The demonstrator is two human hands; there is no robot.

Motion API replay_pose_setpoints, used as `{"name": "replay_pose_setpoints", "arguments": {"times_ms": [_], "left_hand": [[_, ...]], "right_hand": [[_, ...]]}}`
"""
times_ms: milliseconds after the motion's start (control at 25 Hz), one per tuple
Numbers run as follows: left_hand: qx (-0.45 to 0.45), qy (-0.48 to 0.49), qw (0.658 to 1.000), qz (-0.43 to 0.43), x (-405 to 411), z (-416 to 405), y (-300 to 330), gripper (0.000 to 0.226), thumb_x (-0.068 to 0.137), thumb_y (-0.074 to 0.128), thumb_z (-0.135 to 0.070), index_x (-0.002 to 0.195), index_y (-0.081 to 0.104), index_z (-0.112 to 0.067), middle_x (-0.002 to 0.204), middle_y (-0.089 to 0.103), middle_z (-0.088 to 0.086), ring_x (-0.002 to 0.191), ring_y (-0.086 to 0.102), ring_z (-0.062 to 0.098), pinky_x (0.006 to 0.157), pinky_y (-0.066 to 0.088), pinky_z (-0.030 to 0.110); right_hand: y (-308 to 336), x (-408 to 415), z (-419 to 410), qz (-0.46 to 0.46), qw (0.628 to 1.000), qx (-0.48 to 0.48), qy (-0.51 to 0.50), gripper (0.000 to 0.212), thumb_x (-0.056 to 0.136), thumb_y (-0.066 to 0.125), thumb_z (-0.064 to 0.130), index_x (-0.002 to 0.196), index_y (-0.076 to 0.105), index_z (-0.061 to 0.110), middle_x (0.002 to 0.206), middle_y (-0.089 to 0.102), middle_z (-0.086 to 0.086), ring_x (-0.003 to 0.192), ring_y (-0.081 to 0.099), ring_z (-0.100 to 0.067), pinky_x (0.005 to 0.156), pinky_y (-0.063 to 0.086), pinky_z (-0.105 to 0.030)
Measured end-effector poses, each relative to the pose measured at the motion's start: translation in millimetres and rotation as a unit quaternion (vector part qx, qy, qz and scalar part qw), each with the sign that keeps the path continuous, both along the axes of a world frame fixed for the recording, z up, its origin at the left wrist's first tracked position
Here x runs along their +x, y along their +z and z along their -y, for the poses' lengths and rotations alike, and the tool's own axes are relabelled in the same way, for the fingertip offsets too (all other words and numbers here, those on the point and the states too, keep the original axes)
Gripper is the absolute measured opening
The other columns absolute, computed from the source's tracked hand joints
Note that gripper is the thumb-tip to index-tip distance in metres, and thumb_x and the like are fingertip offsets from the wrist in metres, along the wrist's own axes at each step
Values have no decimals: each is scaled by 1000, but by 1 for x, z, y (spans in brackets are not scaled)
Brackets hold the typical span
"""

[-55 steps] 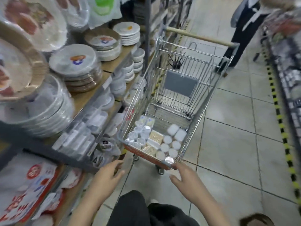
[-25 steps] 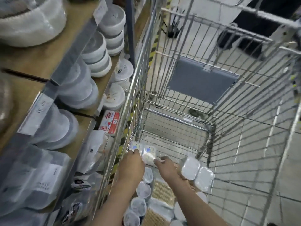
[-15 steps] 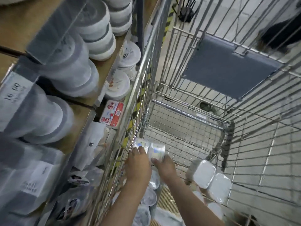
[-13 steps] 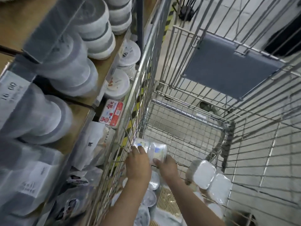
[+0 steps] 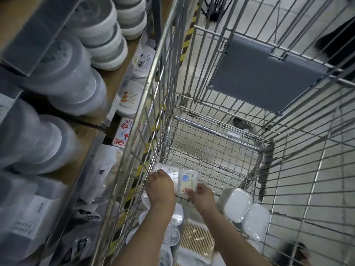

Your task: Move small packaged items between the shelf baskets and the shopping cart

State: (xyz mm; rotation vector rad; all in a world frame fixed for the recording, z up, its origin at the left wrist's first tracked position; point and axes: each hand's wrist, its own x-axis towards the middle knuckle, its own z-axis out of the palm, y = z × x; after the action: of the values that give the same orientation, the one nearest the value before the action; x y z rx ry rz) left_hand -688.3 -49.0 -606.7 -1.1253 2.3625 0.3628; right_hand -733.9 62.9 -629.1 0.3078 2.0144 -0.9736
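The two clear packets [image 5: 179, 178] lie side by side on the wire floor of the cart [image 5: 211, 150], against its left wall. The left hand [image 5: 161, 189] covers one; the right hand [image 5: 200, 195] pinches the other's near edge. Best lift both level, clearing the tubs [image 5: 244, 212] beside them.

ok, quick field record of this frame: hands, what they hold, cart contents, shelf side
left hand: on the left clear packet, low in the cart
right hand: pinching the right clear packet
packets: side by side on the cart floor, near its left wall
cart contents: white lidded tubs, toothpick box, more small packs near the arms
shelf: left of cart, stacked plastic containers
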Motion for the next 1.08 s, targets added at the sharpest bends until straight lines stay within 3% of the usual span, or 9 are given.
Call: {"name": "replay_pose_setpoints", "arguments": {"times_ms": [160,240,320,400,600,760,840,960,1080], "left_hand": [[3,-18,998,-65,-3,-3,7,36,97,48,-20,127,34,-7,114,60,8,98,64,22,74,49,29],[37,-1,992,-118,-5,-8,18,42,97,50,-19,132,31,-6,119,55,10,97,65,25,71,50,31],[75,44,983,-164,-7,-10,34,43,95,52,-21,131,33,-7,122,54,11,98,64,29,73,52,35],[106,89,969,-205,-8,-9,54,45,94,55,-22,132,35,-7,125,53,11,102,63,31,78,52,38],[176,144,934,-277,15,-11,121,39,89,63,-23,125,51,-14,120,60,0,102,60,18,85,52,33],[255,246,877,-325,56,-25,193,34,85,68,-19,116,53,-19,113,60,-1,95,61,17,85,54,38],[282,293,847,-342,77,-30,228,28,84,70,-13,104,53,-21,109,62,3,88,61,14,80,53,33],[293,343,807,-382,116,-44,281,23,83,69,-8,94,55,-24,101,64,2,82,63,10,68,52,22],[266,379,781,-419,155,-68,331,21,84,67,-7,103,58,-12,95,63,-2,83,62,12,63,51,17]], "right_hand": [[9,-3,-10,-1,1000,-18,-20,11,85,68,14,94,62,14,95,70,-10,89,67,-26,86,53,-46],[22,-7,-14,3,999,-47,-20,15,86,67,10,98,59,13,97,68,-10,87,66,-25,78,55,-37],[40,-13,-14,-9,997,-68,-21,18,87,67,11,103,59,11,96,66,-10,80,64,-21,70,53,-30],[63,-19,-19,-26,995,-88,-29,21,87,67,12,106,60,10,96,67,-8,83,65,-22,72,52,-29],[134,-15,-47,-29,989,-126,-73,13,87,66,12,98,61,16,92,67,-2,83,64,-17,65,48,-23],[190,3,-66,-4,986,-150,-74,16,86,67,13,101,63,8,95,70,-10,86,68,-24,75,55,-33],[218,13,-72,-3,984,-166,-61,21,86,68,14,104,63,5,95,70,-11,85,68,-25,80,54,-38],[261,31,-85,2,982,-188,-31,21,87,67,15,106,62,7,96,70,-11,83,67,-25,79,53,-37],[300,54,-106,6,977,-213,6,19,87,66,14,106,62,9,97,70,-10,83,68,-24,70,52,-30]]}}
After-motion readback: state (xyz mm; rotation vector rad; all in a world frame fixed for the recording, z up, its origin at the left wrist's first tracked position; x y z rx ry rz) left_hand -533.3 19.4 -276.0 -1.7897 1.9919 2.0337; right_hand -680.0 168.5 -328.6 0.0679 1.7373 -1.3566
